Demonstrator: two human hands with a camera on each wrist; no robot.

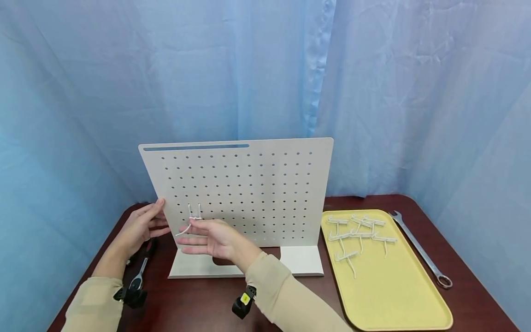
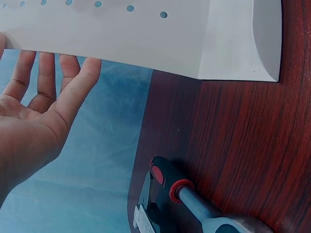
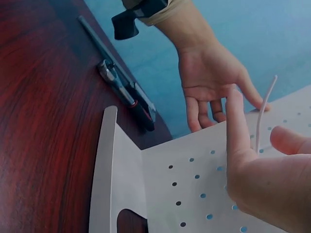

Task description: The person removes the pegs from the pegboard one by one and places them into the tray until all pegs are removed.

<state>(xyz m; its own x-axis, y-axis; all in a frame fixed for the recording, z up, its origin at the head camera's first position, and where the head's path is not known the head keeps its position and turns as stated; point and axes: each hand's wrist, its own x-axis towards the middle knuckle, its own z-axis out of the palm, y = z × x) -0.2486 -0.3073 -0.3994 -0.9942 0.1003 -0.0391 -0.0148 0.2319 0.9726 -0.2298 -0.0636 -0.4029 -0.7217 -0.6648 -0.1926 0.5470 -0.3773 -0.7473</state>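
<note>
A white pegboard (image 1: 249,198) stands upright on its base. My left hand (image 1: 141,226) holds its left edge, and in the left wrist view the fingers (image 2: 46,77) reach behind the board. A white wire hook (image 1: 183,230) is at the lower left of the board's front, its two upper wires against the holes and its prong sticking outward. My right hand (image 1: 220,240) pinches the hook near its base, the other fingers extended. In the right wrist view the prong (image 3: 265,107) rises between finger and thumb; the exact contact is hidden.
Several white hooks (image 1: 361,235) lie on a yellow tray (image 1: 394,290) at right. Beside it rests a combination wrench (image 1: 421,249). Left of the board lie a ratchet with a black and red handle (image 2: 167,177) and another dark tool (image 2: 146,216). Blue curtains surround the table.
</note>
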